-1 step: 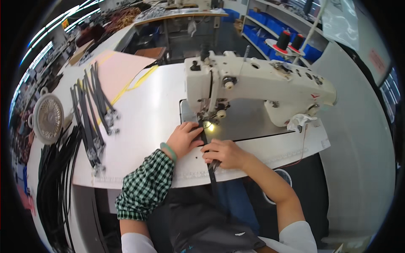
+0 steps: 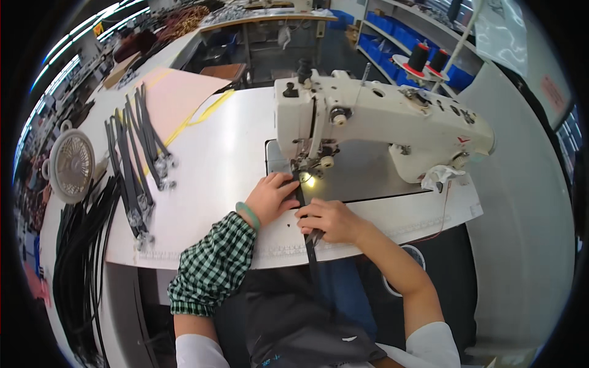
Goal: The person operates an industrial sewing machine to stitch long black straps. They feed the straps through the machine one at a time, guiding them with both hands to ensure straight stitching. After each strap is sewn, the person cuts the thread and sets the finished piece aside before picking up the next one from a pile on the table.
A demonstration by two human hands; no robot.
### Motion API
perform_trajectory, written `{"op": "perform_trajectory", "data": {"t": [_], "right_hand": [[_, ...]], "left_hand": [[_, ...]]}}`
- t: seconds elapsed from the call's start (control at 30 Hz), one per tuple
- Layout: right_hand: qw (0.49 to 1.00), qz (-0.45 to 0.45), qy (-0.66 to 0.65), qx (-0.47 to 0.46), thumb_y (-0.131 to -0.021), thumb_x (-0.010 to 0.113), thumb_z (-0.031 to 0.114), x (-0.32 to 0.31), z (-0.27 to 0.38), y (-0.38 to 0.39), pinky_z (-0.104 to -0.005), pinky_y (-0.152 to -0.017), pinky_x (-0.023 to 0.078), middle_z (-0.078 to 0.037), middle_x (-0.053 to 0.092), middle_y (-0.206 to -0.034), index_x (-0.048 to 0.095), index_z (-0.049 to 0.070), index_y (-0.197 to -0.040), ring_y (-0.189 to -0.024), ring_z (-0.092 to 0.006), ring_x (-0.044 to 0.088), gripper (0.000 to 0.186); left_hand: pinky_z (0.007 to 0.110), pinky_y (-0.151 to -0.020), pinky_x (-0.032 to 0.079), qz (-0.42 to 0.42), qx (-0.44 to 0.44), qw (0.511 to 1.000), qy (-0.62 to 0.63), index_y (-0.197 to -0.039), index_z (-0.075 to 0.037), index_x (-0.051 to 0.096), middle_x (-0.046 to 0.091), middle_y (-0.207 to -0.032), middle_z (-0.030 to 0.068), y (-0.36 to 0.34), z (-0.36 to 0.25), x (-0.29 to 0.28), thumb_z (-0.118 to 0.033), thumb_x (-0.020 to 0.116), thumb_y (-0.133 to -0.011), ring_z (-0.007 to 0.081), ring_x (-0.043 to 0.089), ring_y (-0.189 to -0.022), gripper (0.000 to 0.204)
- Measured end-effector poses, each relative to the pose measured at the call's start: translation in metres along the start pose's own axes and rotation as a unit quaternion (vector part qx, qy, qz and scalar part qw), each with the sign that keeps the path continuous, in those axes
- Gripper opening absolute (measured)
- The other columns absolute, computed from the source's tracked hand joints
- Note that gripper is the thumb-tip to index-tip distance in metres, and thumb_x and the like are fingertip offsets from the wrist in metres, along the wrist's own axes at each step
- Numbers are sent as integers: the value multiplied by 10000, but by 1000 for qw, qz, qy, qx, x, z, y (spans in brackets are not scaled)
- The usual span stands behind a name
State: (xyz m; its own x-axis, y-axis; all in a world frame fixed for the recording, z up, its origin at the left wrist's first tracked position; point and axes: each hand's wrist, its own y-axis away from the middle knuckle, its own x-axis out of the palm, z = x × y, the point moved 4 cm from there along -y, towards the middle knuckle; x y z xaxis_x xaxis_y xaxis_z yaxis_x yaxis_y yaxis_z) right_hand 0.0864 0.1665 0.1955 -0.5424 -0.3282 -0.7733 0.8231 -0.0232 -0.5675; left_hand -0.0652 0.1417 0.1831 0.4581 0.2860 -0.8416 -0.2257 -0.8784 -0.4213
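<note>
Head view showed a black strap (image 2: 311, 260) running from the presser-foot area of a white industrial sewing machine (image 2: 374, 113) down across the front edge of the white table (image 2: 218, 150). The left hand (image 2: 272, 197) lay beside the lit needle area, fingers bent and their tips at the strap; whether they pinched it, I could not tell. Nearer the table edge, the right hand (image 2: 331, 221) was curled closed on the strap, with a small dark object (image 2: 315, 236), too unclear to identify, under its fingers. A green bangle (image 2: 248, 216) and a checked sleeve (image 2: 215, 260) covered the left wrist and forearm. Further left lay shorter black straps (image 2: 130, 175) with shiny ends, near a round, grey plastic basket (image 2: 72, 164) and a hanging bundle of long black strips (image 2: 78, 257).
</note>
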Motion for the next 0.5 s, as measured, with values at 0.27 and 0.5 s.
{"op": "perform_trajectory", "data": {"t": [0.27,0.5], "right_hand": [[1000,11,-11,8,-668,658,146,3,-2,1,-286,-577,468,18,564,-847,574,100,-716,-728,-159,528,106],[1000,15,-8,11,-669,657,144,3,-3,2,-286,-576,467,18,564,-849,579,100,-728,-734,-161,527,107]], "left_hand": [[360,-826,385,0,-4,1000,-10,-1068,-51,553,502,-1069,96,3,1,1,-237,648,-708,256,466,-997,416],[358,-851,386,3,-18,1000,0,-1085,-50,549,500,-1086,99,1,0,0,-204,659,-703,269,471,-986,426]]}}
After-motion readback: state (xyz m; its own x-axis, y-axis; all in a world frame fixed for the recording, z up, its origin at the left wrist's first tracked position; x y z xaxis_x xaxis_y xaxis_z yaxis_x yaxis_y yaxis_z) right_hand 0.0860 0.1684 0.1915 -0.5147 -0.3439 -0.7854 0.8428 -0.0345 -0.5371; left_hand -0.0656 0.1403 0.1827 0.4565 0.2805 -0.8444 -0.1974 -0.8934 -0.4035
